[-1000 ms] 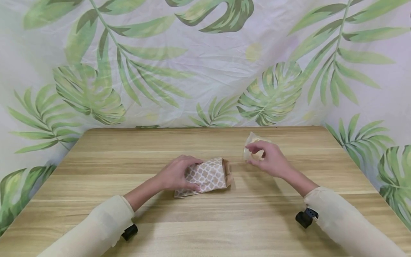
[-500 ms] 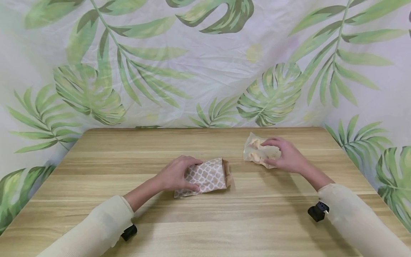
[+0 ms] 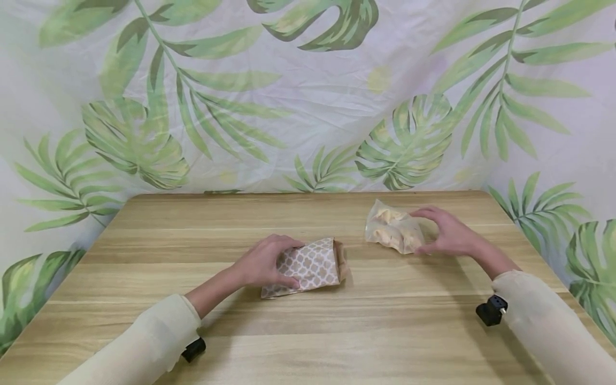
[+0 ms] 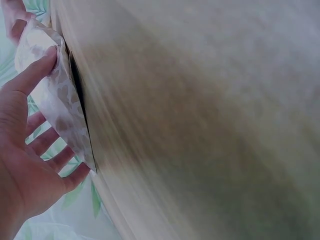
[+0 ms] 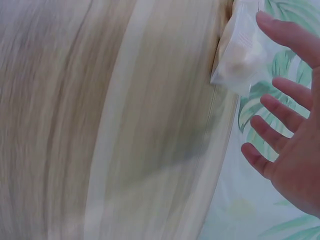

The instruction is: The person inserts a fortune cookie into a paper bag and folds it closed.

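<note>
A brown paper bag [image 3: 315, 264] with a white lattice print lies on its side at the middle of the wooden table [image 3: 337, 337], its open mouth facing right. My left hand [image 3: 267, 262] holds its closed end, thumb on the far edge and fingers on the near edge; the left wrist view shows the left hand [image 4: 25, 160] and the thumb lying on the paper bag [image 4: 55, 95]. A clear plastic bag [image 3: 392, 231] of pale food pieces lies to the right. My right hand [image 3: 443, 232] hovers open beside it with fingers spread. In the right wrist view the right hand [image 5: 295, 150] stands apart from the plastic bag [image 5: 242, 50].
A leaf-print cloth [image 3: 308, 96] hangs behind and around the table. The table's back edge [image 3: 308, 192] runs just beyond the plastic bag, and its right edge is close to my right forearm. Small black cameras sit on both wrists.
My right hand set the plastic bag down on the table, let go and drew a little to the right with its fingers spread. The left hand and the paper bag stayed still.
</note>
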Available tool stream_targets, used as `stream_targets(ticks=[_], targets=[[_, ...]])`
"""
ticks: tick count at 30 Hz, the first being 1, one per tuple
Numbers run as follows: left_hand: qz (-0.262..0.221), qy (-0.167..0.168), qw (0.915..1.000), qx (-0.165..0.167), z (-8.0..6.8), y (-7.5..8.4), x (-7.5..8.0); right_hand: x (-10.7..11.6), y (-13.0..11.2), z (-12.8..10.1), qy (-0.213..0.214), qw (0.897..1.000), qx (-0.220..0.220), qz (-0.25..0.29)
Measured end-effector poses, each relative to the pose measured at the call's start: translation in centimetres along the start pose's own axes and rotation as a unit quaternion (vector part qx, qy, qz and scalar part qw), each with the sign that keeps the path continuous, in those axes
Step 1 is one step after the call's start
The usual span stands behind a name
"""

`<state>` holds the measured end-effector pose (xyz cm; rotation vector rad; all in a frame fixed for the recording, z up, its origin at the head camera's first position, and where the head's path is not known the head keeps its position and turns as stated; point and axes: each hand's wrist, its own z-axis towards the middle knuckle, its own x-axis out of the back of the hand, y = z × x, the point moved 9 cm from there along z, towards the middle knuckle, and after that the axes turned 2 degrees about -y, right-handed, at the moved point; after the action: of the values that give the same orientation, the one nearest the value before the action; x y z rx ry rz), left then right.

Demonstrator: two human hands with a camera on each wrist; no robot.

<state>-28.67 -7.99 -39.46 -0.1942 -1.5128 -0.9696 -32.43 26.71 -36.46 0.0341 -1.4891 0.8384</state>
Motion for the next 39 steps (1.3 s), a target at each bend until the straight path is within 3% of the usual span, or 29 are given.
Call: stream_targets(ticks=[7, 15, 30, 39], targets=[[0.000, -0.002, 1.0000, 0.001, 0.1, 0.0, -0.1, -0.4, 1.2, -0.7, -0.026, 0.999, 0.000, 0.019], [0.001, 0.000, 1.0000, -0.004, 0.1, 0.0, -0.3, -0.9, 1.4, -1.1, -0.040, 0.998, 0.028, 0.041], [0.008, 0.005, 0.9999, -0.009, 0.1, 0.1, -0.1, -1.4, 1.4, 0.0, -0.052, 0.997, 0.025, 0.042], [0.001, 0.003, 1.0000, -0.006, 0.1, -0.1, -0.1, -1.5, 1.7, 0.2, -0.038, 0.999, 0.025, 0.017]])
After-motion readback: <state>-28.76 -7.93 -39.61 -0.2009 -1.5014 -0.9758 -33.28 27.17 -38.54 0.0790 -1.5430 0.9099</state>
